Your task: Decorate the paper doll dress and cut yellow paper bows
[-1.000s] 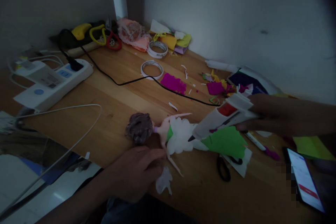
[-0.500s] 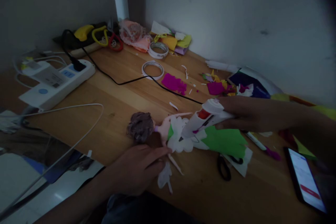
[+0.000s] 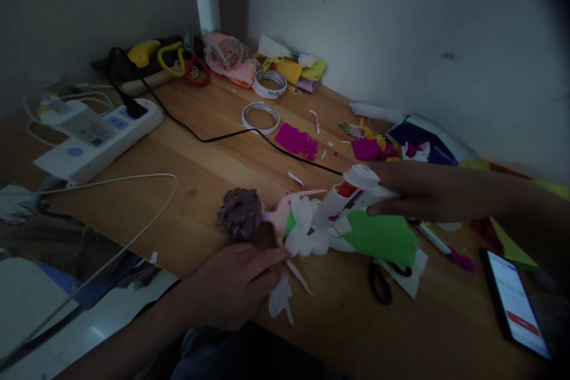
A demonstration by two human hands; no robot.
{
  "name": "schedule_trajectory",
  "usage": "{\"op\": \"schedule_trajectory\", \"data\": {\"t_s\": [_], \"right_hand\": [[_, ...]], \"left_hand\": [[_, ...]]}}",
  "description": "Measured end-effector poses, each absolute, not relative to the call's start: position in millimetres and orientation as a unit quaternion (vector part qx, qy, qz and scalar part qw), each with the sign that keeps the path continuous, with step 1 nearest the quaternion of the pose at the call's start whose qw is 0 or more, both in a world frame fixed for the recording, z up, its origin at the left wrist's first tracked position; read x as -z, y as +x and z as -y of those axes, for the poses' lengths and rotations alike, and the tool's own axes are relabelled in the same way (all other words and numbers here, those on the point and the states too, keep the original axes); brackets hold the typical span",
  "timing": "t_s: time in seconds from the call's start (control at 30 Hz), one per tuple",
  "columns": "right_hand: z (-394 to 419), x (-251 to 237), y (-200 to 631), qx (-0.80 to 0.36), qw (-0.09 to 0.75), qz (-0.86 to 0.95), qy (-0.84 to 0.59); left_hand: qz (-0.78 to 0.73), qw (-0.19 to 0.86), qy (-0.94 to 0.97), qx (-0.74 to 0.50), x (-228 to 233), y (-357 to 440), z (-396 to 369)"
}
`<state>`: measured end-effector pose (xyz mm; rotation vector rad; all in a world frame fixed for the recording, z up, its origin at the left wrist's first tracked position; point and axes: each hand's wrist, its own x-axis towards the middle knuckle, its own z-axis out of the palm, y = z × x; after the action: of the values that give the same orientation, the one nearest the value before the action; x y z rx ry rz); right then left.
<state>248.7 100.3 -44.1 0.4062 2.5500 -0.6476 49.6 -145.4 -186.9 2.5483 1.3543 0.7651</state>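
A doll (image 3: 278, 217) with dark, curled hair lies on its back across the wooden table (image 3: 214, 166), wearing a green skirt (image 3: 383, 237). Over its chest sits a white scalloped paper piece (image 3: 297, 237). My right hand (image 3: 401, 187) grips a white glue gun (image 3: 342, 199), its nozzle pointing down at the white piece. Whether the tip touches cannot be made out. My left hand (image 3: 243, 285) is closed by the doll's side, finger and thumb pinching at its near arm. A small white scrap (image 3: 279, 297) lies beside those fingers.
Black-handled scissors (image 3: 380, 282) lie partly under the skirt. A phone (image 3: 516, 303) rests at right. The black cord (image 3: 205, 141) runs from a power strip (image 3: 102, 139) towards the glue gun. Tape rolls (image 3: 261, 117) and a magenta piece (image 3: 296, 141) lie behind the doll.
Almost nothing differs. The view has shifted slightly; the glue gun stays over the white piece and my left hand keeps its place at the doll's arm.
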Motion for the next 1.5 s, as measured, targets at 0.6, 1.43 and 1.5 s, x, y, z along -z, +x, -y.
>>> {"op": "schedule_trajectory", "data": {"t_s": [0.6, 1.43, 1.5], "right_hand": [[-91, 31, 232, 0.283, 0.216, -0.931, 0.085], [-88, 36, 221, 0.221, 0.25, -0.941, 0.064], [-89, 36, 222, 0.204, 0.244, -0.946, 0.063]], "left_hand": [[-0.445, 0.082, 0.847, -0.279, 181, 50, 143], [-0.444, 0.087, 0.848, -0.276, 185, 50, 145], [-0.445, 0.084, 0.847, -0.277, 184, 51, 144]]}}
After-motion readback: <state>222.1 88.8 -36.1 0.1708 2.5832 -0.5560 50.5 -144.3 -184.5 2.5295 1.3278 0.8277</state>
